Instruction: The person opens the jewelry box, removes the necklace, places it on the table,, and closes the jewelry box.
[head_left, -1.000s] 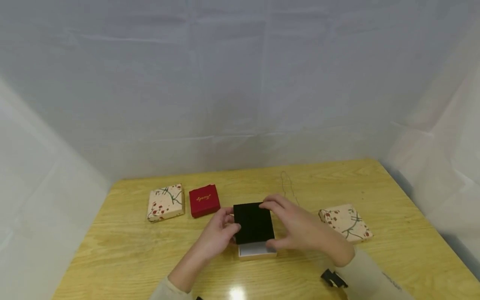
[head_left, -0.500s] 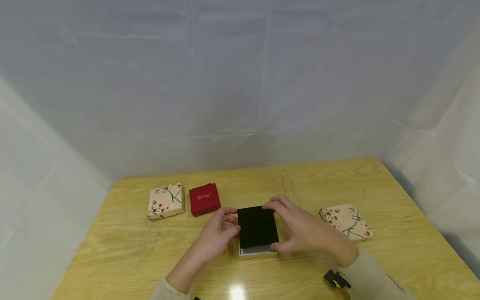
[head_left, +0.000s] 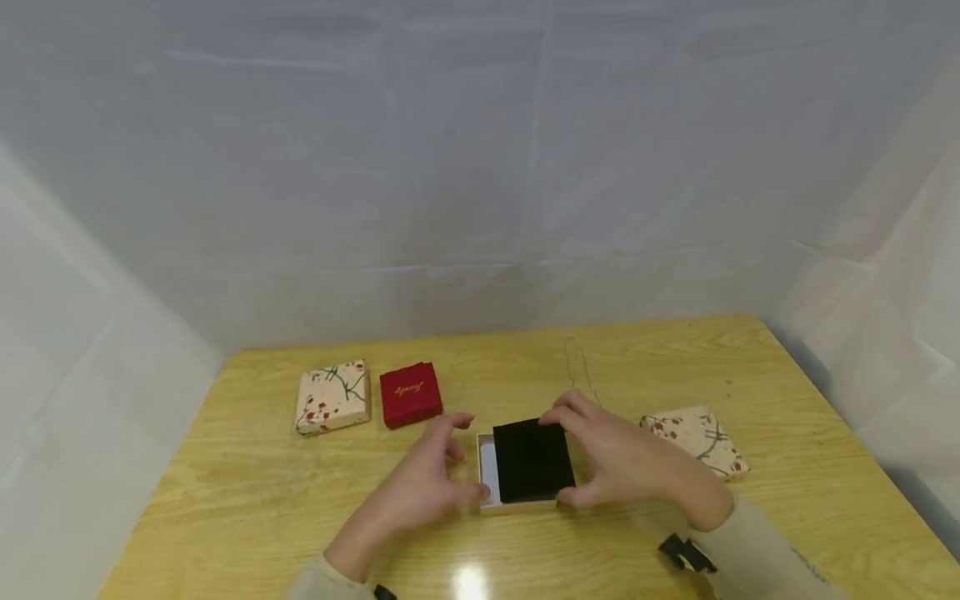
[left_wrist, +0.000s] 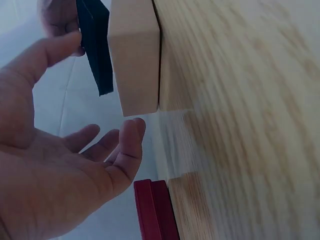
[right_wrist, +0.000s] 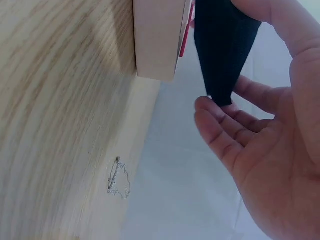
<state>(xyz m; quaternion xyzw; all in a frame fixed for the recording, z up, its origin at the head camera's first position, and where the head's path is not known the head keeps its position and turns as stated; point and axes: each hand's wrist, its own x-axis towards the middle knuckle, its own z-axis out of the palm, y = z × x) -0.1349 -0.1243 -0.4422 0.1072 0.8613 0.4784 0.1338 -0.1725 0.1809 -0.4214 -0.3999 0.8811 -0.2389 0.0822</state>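
Head view: black pad [head_left: 534, 460] over the right part of the open box [head_left: 517, 507]; pale inside exposed at left. Right hand [head_left: 615, 454] grips pad between thumb and fingertips. Left hand [head_left: 420, 487] beside box, fingers parted, loosely bent; whether its thumb touches box or pad, cannot tell. Right wrist view adds: pad tilted, raised off the rim on that side; chain [right_wrist: 119, 179] resolved as a silvery loop, only a thin line in head view.
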